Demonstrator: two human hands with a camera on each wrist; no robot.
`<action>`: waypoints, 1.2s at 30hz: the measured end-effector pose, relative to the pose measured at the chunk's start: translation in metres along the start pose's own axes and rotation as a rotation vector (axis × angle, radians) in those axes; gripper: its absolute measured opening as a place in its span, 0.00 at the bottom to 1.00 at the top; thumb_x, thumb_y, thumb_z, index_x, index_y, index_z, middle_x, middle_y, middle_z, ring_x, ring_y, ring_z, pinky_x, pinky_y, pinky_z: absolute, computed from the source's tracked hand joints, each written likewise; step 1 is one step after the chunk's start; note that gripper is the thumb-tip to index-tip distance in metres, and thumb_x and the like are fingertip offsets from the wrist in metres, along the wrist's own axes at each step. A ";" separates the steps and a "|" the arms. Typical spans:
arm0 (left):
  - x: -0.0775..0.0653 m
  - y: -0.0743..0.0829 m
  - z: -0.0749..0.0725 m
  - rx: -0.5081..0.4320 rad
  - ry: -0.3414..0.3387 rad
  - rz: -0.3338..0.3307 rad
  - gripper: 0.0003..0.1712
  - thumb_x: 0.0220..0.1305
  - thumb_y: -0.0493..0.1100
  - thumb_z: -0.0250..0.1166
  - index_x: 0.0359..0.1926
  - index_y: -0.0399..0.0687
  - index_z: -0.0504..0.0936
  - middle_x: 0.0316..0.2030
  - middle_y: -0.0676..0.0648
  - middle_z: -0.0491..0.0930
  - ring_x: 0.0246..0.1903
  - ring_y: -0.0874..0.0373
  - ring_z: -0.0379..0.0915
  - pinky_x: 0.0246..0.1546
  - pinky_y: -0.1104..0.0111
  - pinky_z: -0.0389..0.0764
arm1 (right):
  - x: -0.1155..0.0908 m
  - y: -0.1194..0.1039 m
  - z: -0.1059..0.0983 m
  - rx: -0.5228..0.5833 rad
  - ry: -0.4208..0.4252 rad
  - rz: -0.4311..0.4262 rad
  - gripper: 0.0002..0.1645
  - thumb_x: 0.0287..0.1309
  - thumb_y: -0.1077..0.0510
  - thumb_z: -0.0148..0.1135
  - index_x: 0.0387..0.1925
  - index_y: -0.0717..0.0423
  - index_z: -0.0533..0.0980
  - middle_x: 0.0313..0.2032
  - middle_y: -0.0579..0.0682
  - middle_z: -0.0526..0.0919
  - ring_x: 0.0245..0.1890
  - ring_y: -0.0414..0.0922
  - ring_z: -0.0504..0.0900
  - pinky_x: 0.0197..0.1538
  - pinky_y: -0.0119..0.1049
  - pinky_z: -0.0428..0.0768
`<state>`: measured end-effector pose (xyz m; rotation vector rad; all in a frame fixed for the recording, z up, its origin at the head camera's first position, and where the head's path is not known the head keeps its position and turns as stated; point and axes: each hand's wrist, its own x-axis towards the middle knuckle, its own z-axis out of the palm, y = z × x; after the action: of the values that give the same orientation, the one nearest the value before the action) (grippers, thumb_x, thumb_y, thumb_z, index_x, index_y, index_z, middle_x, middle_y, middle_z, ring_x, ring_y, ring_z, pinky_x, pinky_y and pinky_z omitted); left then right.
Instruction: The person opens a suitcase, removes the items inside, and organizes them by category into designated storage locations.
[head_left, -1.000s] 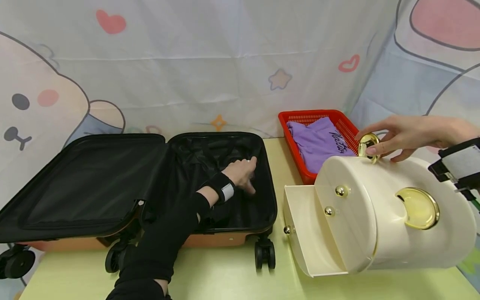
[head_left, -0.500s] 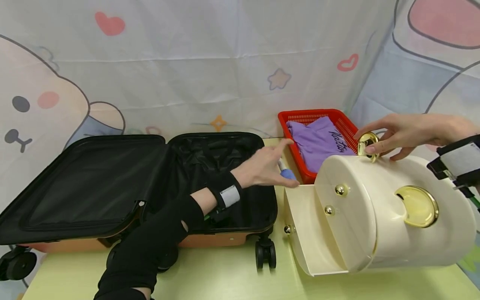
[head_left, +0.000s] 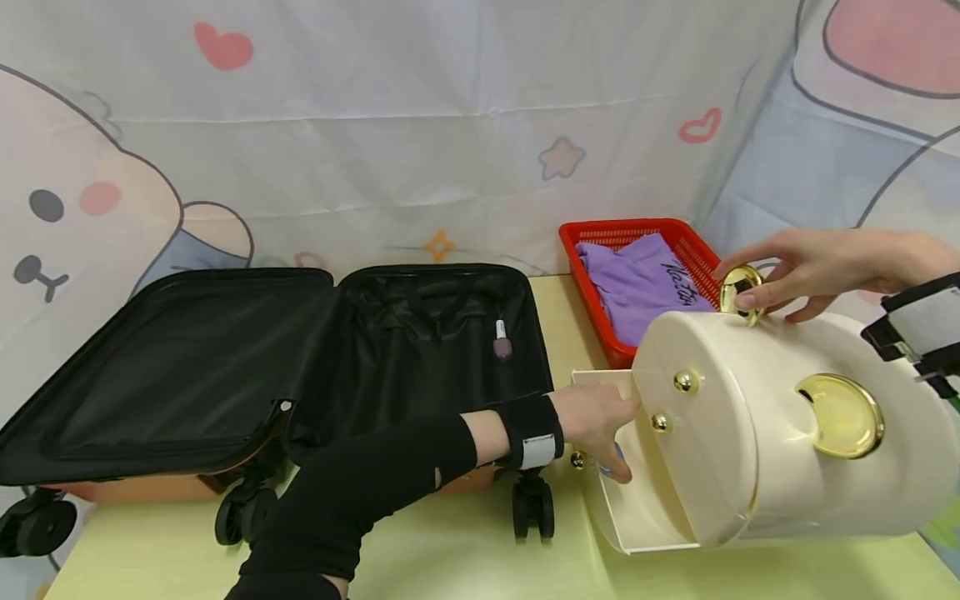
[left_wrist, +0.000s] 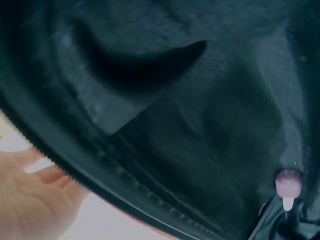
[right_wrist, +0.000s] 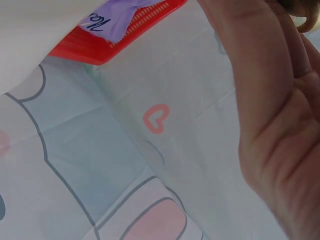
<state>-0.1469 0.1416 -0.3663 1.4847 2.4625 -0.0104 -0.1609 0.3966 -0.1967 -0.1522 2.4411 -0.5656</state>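
My left hand [head_left: 596, 421] reaches over the pulled-out lower drawer [head_left: 660, 508] of a cream storage box [head_left: 780, 467]. Between its thumb and fingers a bit of a small blue bottle [head_left: 618, 452] shows; the rest is hidden by the hand. My right hand [head_left: 817, 267] holds the gold ring handle [head_left: 738, 287] on top of the box, thumb in front and fingers behind. Inside the right half of the open black suitcase [head_left: 420, 383] lies a small purple bottle [head_left: 502, 346] with a white cap, like nail polish. The left wrist view shows this purple bottle [left_wrist: 288, 185] too.
A red basket [head_left: 600, 321] with a folded purple cloth [head_left: 637, 279] printed with lettering stands behind the box. The suitcase's other half [head_left: 172, 367] lies spread to the left, its wheels [head_left: 532, 504] at the near edge. A printed curtain hangs behind the yellow table [head_left: 420, 550].
My left hand has come up out of the suitcase with the small blue bottle, crossed to the right past the basket, and lowered over the drawer. The right hand has stayed on the handle.
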 end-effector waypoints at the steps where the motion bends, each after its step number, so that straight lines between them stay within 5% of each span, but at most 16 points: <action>1: 0.000 0.003 0.001 0.033 -0.028 -0.001 0.36 0.52 0.67 0.73 0.55 0.52 0.79 0.42 0.56 0.84 0.41 0.63 0.80 0.39 0.74 0.80 | 0.000 0.000 0.000 -0.004 0.001 0.001 0.42 0.71 0.49 0.60 0.74 0.65 0.55 0.45 0.50 0.80 0.48 0.43 0.80 0.49 0.44 0.87; 5: -0.001 0.007 0.002 0.077 -0.126 0.005 0.32 0.56 0.68 0.70 0.54 0.55 0.82 0.43 0.56 0.85 0.40 0.64 0.81 0.38 0.72 0.80 | -0.002 0.001 0.001 -0.009 0.006 0.005 0.42 0.71 0.49 0.60 0.74 0.65 0.56 0.48 0.51 0.80 0.51 0.46 0.80 0.50 0.46 0.87; 9: -0.004 -0.002 -0.006 0.070 -0.165 0.022 0.32 0.63 0.67 0.65 0.60 0.54 0.79 0.52 0.54 0.82 0.49 0.62 0.79 0.46 0.72 0.79 | -0.002 0.001 0.002 -0.001 0.003 0.002 0.41 0.71 0.49 0.60 0.74 0.65 0.56 0.49 0.52 0.80 0.51 0.46 0.80 0.50 0.46 0.87; 14: -0.010 -0.043 -0.037 0.007 -0.055 -0.021 0.30 0.71 0.58 0.61 0.68 0.52 0.73 0.63 0.48 0.76 0.62 0.56 0.74 0.61 0.65 0.76 | -0.002 0.002 0.002 -0.003 0.006 0.005 0.42 0.71 0.48 0.59 0.74 0.65 0.56 0.49 0.53 0.79 0.50 0.43 0.79 0.51 0.47 0.87; 19: -0.025 -0.105 -0.051 -0.087 0.111 -0.233 0.30 0.73 0.53 0.58 0.71 0.51 0.69 0.67 0.44 0.72 0.65 0.48 0.71 0.62 0.56 0.76 | -0.003 0.001 0.003 0.000 0.004 0.004 0.41 0.71 0.49 0.60 0.74 0.64 0.56 0.48 0.51 0.80 0.50 0.44 0.79 0.50 0.46 0.87; 24: -0.028 -0.147 -0.027 -0.106 0.124 -0.383 0.32 0.71 0.49 0.62 0.72 0.50 0.67 0.69 0.42 0.69 0.68 0.43 0.67 0.64 0.53 0.74 | -0.005 0.001 0.004 -0.017 0.009 0.018 0.41 0.70 0.48 0.60 0.74 0.64 0.58 0.51 0.53 0.78 0.51 0.44 0.78 0.51 0.47 0.86; 36: 0.006 -0.185 0.037 -0.156 0.088 -0.445 0.32 0.63 0.50 0.70 0.64 0.50 0.69 0.67 0.47 0.72 0.72 0.43 0.60 0.72 0.52 0.63 | -0.006 0.001 0.007 -0.026 0.025 0.035 0.43 0.69 0.47 0.61 0.74 0.63 0.57 0.50 0.52 0.79 0.51 0.45 0.79 0.51 0.47 0.86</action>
<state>-0.3024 0.0532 -0.4276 0.8716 2.7397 0.1608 -0.1517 0.3961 -0.1990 -0.1132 2.4706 -0.5237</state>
